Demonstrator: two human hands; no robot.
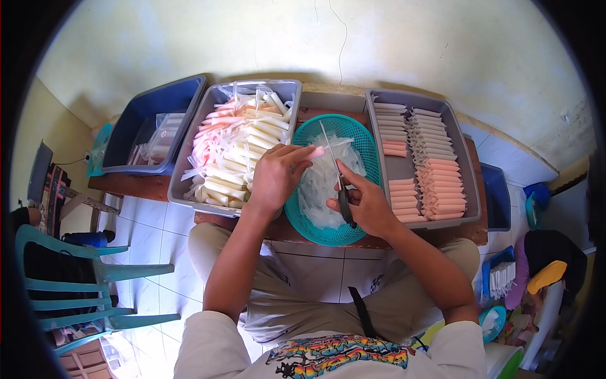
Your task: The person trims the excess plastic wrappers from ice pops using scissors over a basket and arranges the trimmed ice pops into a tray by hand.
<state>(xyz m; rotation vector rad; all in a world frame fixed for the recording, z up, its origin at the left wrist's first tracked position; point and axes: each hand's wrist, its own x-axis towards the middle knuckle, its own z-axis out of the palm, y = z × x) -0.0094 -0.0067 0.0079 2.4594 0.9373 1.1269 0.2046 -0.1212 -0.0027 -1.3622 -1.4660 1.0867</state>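
My left hand [278,177] is closed around a pink filled plastic tube [318,151] that looks like an ice pop; its end pokes out past the fingertips. In my right hand [369,205] are black-handled scissors [344,201], their blades pointing up beside that end. Both hands hover over a green mesh basket [307,232] with clear plastic scraps [325,196] in it. Left of it, a grey tray [181,191] holds a loose heap of pink and cream tubes [218,148] with long plastic tails. Trimmed tubes [442,167] lie in neat rows in the right grey tray [475,189].
A wooden bench [129,183] carries the trays against the wall. A dark blue bin [117,145] with plastic packets stands far left, above a green plastic chair [69,287]. Another person [549,265] bends at the lower right, near a blue crate [491,268] of pale tubes.
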